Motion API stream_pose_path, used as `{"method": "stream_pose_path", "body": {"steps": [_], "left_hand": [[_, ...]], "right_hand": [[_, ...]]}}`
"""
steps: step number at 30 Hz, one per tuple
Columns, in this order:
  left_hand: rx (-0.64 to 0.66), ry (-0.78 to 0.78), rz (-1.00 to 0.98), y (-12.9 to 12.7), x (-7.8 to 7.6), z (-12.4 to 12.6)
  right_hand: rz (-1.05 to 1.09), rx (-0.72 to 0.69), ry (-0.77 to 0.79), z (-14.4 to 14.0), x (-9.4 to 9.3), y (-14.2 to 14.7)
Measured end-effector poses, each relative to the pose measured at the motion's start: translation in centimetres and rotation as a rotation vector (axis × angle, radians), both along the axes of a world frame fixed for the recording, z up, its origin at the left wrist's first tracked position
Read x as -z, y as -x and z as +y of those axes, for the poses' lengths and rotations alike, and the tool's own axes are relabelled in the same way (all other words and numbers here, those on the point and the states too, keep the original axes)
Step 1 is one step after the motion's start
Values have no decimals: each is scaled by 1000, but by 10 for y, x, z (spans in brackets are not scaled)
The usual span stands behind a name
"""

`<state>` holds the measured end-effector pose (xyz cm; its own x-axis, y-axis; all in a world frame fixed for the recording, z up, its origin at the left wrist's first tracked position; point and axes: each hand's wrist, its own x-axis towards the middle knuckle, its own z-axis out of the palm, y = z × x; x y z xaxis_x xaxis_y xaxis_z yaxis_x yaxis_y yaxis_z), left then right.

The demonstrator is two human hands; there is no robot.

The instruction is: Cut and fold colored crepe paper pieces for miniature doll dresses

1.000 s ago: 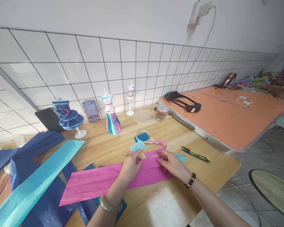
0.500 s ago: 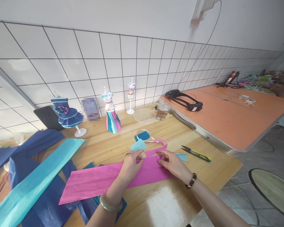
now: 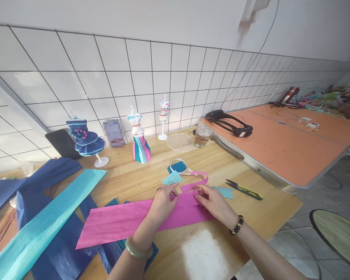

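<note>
A long folded strip of pink crepe paper (image 3: 116,223) lies across the wooden table in front of me. My left hand (image 3: 165,202) is closed at its upper edge, thumb and index finger on the paper. A little to the right, my right hand (image 3: 212,200) pinches the same edge near the strip's right end. Just beyond the fingers curls a narrow pink strip (image 3: 198,179). A light blue scrap (image 3: 172,177) sits above my left hand, and another light blue piece (image 3: 225,192) beside my right. Thread snips (image 3: 245,189) rest further right.
Turquoise crepe paper (image 3: 49,221) and dark blue pieces (image 3: 58,245) spread over the left side. Small dressed mannequins (image 3: 141,146) stand by the tiled wall. A glass of water (image 3: 203,137) and a black headset (image 3: 229,124) are at the back, the headset on an orange table (image 3: 280,144).
The view has shifted slightly, so the scene appears a little further right. Both hands stay at the pink paper's upper edge with hardly any movement.
</note>
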<state>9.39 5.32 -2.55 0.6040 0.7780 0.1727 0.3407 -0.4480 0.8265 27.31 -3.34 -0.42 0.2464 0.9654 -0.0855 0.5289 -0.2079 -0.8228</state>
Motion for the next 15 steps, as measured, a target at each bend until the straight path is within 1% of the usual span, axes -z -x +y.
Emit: {"method": "stream_pose_path", "body": {"steps": [10, 15], "left_hand": [[16, -22, 41, 4, -2, -1], [59, -54, -16, 5, -5, -3]], "right_hand": [[6, -5, -12, -1, 3, 0], [-29, -18, -57, -3, -5, 4]]}}
